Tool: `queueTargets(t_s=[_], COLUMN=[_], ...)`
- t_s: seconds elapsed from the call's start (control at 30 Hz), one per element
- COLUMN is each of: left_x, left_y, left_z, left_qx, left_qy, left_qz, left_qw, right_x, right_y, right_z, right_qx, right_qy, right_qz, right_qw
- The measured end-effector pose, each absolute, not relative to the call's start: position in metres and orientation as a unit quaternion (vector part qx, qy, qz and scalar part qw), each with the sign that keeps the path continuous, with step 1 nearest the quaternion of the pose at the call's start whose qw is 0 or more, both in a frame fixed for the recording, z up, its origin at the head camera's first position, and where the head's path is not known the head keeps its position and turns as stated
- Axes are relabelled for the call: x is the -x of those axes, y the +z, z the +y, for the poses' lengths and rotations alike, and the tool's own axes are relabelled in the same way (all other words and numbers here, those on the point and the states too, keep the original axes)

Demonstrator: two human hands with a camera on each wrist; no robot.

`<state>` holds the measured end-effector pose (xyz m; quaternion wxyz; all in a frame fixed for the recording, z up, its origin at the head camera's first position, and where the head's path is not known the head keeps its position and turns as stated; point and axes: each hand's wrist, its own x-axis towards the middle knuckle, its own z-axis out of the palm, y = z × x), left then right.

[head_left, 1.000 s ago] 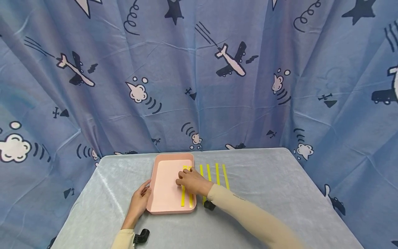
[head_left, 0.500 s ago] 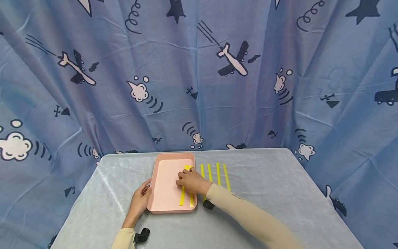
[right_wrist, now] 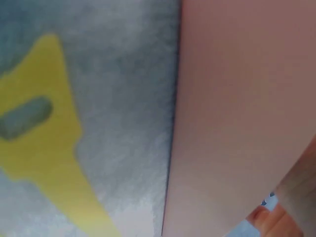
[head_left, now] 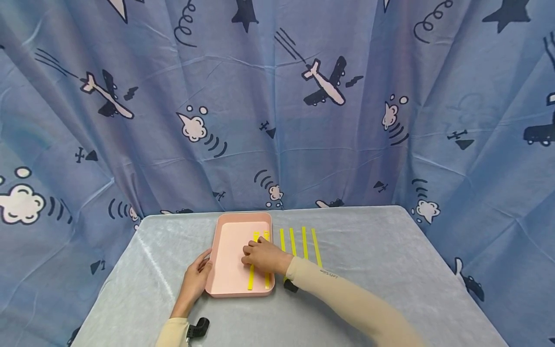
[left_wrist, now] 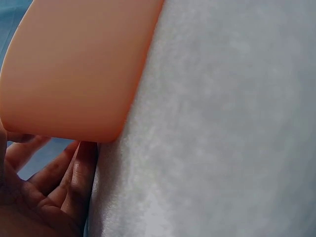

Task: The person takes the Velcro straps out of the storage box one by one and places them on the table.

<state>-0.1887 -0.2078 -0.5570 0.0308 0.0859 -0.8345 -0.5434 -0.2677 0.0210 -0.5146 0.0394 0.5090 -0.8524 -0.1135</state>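
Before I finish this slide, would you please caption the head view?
Left hand touching a pink tray, right hand over yellow strips inside, four more strips alongside.

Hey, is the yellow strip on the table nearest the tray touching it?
Apart. The head view shows grey cloth between the far part of that yellow strip and the tray; the right arm hides some of the strip.

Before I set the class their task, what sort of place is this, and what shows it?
Probably an indoor recording set-up: a blue airplane-print curtain hangs behind a grey cloth-covered table, with a black wrist camera in view.
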Motion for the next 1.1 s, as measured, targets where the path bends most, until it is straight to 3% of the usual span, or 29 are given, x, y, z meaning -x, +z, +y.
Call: queueTargets(t_s=[0.47, 0.87, 1.1], left_x=[0.189, 0.190, 0.189], left_y=[-0.557, -0.558, -0.558], left_z=[-0.207, -0.206, -0.206], left_qx=[-0.088, -0.090, -0.088], left_qy=[-0.544, -0.541, -0.538], left_qz=[-0.834, -0.836, -0.838], left_qw=[0.030, 0.033, 0.036], right_x=[0.267, 0.263, 0.253], right_y=[-0.516, -0.513, -0.503], right_z=[0.021, 0.022, 0.021], right_qx=[-0.525, -0.555, -0.559], right_qy=[-0.118, -0.112, -0.079], right_qz=[-0.842, -0.815, -0.815], right_qw=[0.041, 0.123, 0.132])
